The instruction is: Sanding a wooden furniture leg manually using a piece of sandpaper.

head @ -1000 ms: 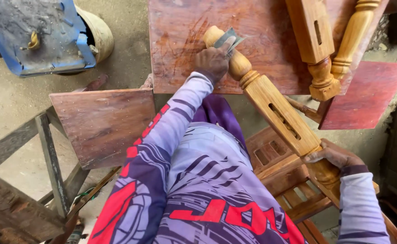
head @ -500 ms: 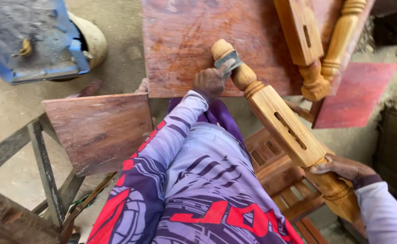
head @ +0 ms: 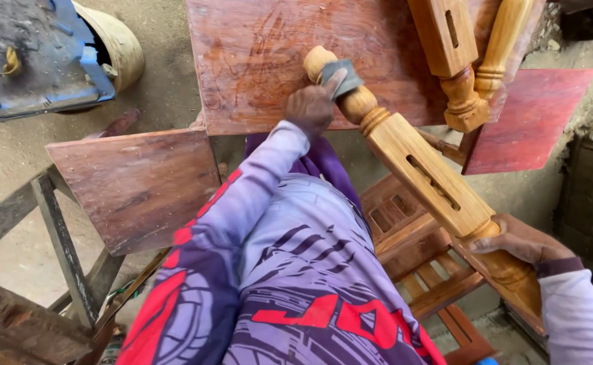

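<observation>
A turned wooden leg (head: 423, 169) of light wood, with a square slotted middle, lies slanted from upper left to lower right. My left hand (head: 312, 107) presses a grey piece of sandpaper (head: 342, 76) around the leg's rounded upper end. My right hand (head: 521, 242) grips the leg's lower turned end. The upper end rests over a reddish board (head: 256, 54).
Two more turned legs (head: 464, 61) lean on the reddish board at top right. Another reddish panel (head: 134, 186) lies at left, a red one (head: 529, 122) at right. A blue tray (head: 36, 57) over a bucket (head: 117, 44) sits top left. Wooden frames (head: 53, 257) stand lower left.
My left hand has slid the sandpaper back and forth on the leg's rounded end. The view has shifted slightly, and my right hand has kept its grip.
</observation>
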